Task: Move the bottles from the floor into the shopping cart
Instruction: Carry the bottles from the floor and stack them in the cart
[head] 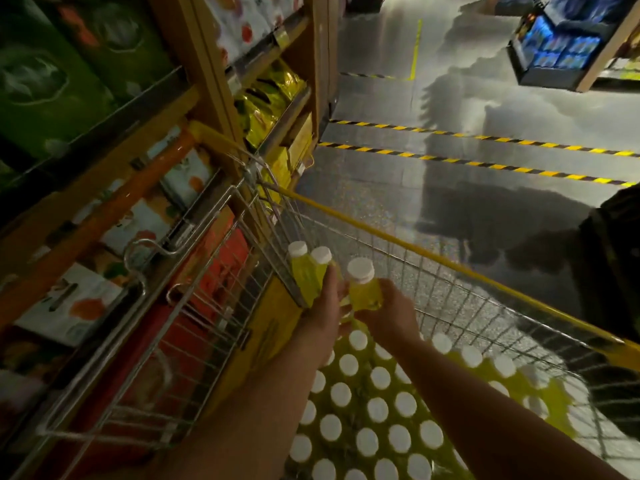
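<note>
Nearest the camera, 2 bare forearms reach forward over a dense block of yellow plastic bottles with round white caps [367,410]. These stand upright, packed side by side, in the silver wire shopping cart with yellow rim rails [457,268], directly beneath the fingers. Past them, the left hand [329,303] has its fingers curled round 2 yellow white-capped bottles [306,275], gripped together by their bodies with the caps side by side and pointing away. Close beside it, the right hand [388,313] grasps 1 yellow white-capped bottle [363,289] round its lower body, cap pointing away. All 3 held bottles hang above the cart's basket, over the standing ones and short of the cart's far wire wall. Left of the fingers, beyond the cart's side, wooden store shelves [211,84] carry printed cartons and shiny yellow bags [263,102]. Farther off, ahead of the fingers, the grey polished floor [450,98] is crossed by 2 yellow-and-black striped tape lines [485,138]. Far to the right stands a display of blue packs [561,46].
</note>
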A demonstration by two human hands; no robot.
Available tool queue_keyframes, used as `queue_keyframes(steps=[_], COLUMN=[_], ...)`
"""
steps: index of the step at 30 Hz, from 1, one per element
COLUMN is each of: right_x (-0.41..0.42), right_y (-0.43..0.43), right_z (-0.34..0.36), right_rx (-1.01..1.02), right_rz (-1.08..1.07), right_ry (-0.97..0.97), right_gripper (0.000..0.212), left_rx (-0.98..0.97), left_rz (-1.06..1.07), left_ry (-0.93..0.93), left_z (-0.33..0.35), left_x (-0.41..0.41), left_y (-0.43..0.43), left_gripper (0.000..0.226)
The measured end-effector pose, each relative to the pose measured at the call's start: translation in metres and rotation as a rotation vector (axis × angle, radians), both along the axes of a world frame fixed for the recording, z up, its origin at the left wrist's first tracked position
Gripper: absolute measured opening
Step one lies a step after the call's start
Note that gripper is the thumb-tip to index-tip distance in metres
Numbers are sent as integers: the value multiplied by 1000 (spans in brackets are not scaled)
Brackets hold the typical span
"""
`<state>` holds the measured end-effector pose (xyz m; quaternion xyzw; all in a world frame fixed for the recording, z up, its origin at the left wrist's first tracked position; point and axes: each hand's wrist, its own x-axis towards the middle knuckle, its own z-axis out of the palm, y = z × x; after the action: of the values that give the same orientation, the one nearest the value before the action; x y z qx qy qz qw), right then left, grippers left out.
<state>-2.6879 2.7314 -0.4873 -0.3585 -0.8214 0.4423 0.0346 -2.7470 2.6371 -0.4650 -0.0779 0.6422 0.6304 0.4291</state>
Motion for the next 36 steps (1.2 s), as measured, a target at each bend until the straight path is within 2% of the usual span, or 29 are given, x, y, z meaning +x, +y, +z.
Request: queue_keyframes(steps=[8, 11, 13, 17, 20, 23, 26, 29, 34, 36], right_x=[-53, -61, -65, -71, -73, -71, -69, -66, -58, -48], right_y=[-9, -10, -9, -6, -5, -4, -2, 4, 9, 2], right_z=[-63, -78, -86, -90, -88, -78, -56, -17, 67, 100], right_rx=[-47, -21, -9, 36, 22, 10, 34, 99, 402, 520], right_rz=[-131, -174, -207, -271, -272, -210, -179, -61, 295, 407], right_ry=[-94, -79, -87, -96, -97, -155, -232, -297, -330, -309], right_gripper=[46, 45, 51, 53, 50, 64, 59, 41, 27, 28], left_rx=[-5, 31, 22, 5, 14, 18, -111, -372, -744, -862], left_rz=[-24, -51, -57, -55, -55, -93, -136, -312, -612, -638], left_ry=[-35, -55, -83, -114, -123, -105, 9, 275, 712, 841], left_z=[-68, -86, -90, -96, -92, -79, -59, -32, 41, 76], left_x=[-44, -52, -53, -57, -56, -55, -60, -70, -61, -44], left_y=[1, 4, 6, 8, 10, 7, -1, -6, -31, -43], left_gripper=[78, 59, 51, 65, 61, 54, 60, 61, 54, 44])
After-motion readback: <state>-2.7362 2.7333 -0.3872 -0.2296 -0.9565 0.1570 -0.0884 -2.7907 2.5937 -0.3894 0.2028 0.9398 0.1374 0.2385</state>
